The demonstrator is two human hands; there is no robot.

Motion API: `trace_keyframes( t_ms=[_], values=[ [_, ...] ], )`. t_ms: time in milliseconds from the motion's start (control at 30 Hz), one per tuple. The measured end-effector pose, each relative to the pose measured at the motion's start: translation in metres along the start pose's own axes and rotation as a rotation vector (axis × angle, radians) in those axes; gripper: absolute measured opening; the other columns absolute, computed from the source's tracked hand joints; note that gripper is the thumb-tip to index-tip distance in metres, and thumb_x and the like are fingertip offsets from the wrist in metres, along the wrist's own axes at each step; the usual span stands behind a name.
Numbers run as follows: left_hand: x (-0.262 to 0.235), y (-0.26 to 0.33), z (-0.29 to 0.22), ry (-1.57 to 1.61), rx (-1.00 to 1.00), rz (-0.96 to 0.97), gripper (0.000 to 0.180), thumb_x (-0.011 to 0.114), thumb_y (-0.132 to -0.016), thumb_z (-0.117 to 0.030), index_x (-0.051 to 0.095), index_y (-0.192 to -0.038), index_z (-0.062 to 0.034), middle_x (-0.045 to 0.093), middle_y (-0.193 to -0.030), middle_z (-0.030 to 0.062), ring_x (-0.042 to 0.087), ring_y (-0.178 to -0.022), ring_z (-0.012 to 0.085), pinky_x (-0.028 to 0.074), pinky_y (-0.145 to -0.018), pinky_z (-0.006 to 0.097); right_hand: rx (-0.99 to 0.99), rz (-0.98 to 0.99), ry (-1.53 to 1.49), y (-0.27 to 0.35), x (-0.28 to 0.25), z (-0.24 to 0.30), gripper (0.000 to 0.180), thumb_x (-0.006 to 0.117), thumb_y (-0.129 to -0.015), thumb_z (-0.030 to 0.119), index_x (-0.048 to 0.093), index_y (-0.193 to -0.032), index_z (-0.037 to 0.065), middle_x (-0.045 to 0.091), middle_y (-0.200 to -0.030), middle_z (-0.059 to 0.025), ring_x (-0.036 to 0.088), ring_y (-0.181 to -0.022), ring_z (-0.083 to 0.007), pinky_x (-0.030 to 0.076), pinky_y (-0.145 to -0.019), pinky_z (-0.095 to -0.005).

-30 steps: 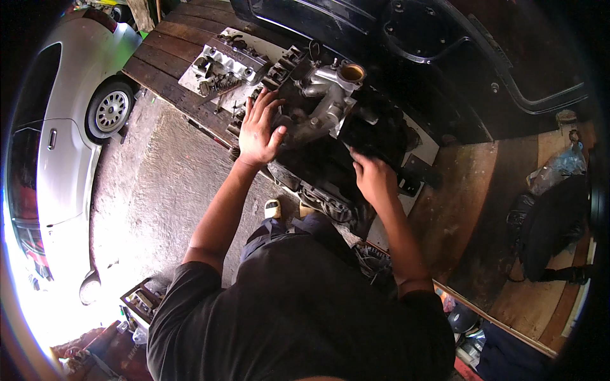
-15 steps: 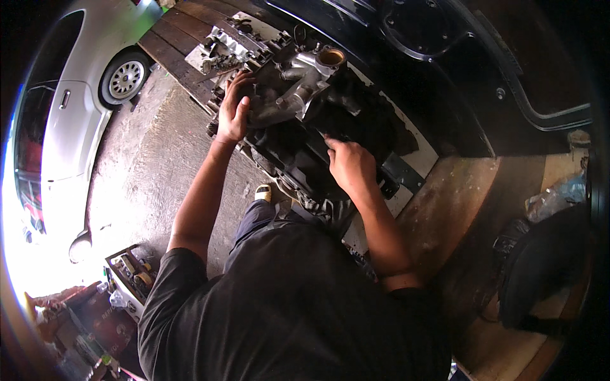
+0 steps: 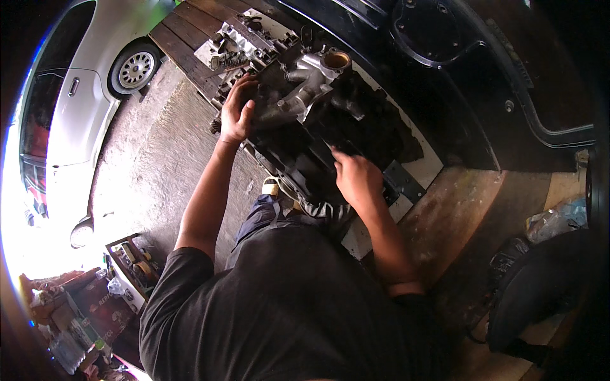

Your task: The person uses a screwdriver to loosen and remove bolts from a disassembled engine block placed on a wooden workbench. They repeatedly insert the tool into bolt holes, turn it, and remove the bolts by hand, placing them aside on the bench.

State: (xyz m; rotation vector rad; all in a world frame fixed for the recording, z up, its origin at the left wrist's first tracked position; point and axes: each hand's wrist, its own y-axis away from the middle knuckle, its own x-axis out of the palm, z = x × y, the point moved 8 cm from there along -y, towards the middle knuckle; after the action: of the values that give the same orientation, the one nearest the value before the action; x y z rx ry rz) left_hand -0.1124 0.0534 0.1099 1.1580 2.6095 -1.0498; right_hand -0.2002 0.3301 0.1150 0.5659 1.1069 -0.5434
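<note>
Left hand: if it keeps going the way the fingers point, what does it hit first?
The left hand already rests on the dark engine block, fingers aimed up and right. Straight on, it would likely meet the silver metal housing with the round brass-coloured opening first, though depth is hard to judge.

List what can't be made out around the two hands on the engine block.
- Head view: the left hand lies on the dark engine block; its fingertips curl out of sight, so any grip is unclear.
- Right hand: whether it holds a tool is hidden by its own back and shadow.
- Small parts on the grey cylinder head: too small to identify.
</note>
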Motion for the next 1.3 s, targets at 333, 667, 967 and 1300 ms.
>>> trace_keyframes(
  t_ms=[333,667,967,1300],
  values=[
    [-0.004,-0.002,0.001,0.033,0.057,-0.058,0.07,0.043,-0.095,-0.056,0.06,-0.124,0.0052,0.057,-0.133,0.0239,0.048,-0.133,0.038,0.035,-0.111,0.044,-0.007,-0.09,0.07,-0.009,0.01,0.011,0.034,0.064,-0.091,0.019,0.067,-0.124,0.02,0.068,-0.086,-0.0181,0.069,-0.083,-0.0373,0.055,-0.074,-0.0465],
    [-0.006,0.002,0.011,0.092,0.06,-0.09,0.079,0.039,-0.093,-0.064,0.06,-0.123,0.006,0.057,-0.133,0.025,0.049,-0.132,0.0377,0.035,-0.111,0.044,-0.01,-0.08,0.005,-0.003,0.015,0.012,0.034,0.063,-0.092,0.02,0.066,-0.126,0.018,0.068,-0.087,-0.0184,0.068,-0.084,-0.038,0.055,-0.075,-0.0468],
    [-0.008,0.005,0.01,0.077,0.054,-0.092,0.079,0.04,-0.092,-0.065,0.059,-0.124,0.0047,0.057,-0.133,0.0232,0.048,-0.133,0.0367,0.033,-0.112,0.044,0.043,-0.049,-0.026,0.022,0.009,0.008,0.032,0.063,-0.092,0.019,0.067,-0.124,0.019,0.069,-0.088,-0.0183,0.068,-0.087,-0.0375,0.054,-0.076,-0.0463],
    [-0.01,0.003,0.007,0.057,0.066,-0.092,0.078,0.041,-0.091,-0.065,0.059,-0.124,0.0041,0.058,-0.132,0.0226,0.049,-0.132,0.0372,0.034,-0.111,0.044,0.021,0.031,0.0,0.014,-0.023,0.003,0.026,0.063,-0.092,0.02,0.071,-0.116,0.016,0.07,-0.1,-0.0154,0.067,-0.093,-0.0355,0.054,-0.079,-0.0435]
  ],
)
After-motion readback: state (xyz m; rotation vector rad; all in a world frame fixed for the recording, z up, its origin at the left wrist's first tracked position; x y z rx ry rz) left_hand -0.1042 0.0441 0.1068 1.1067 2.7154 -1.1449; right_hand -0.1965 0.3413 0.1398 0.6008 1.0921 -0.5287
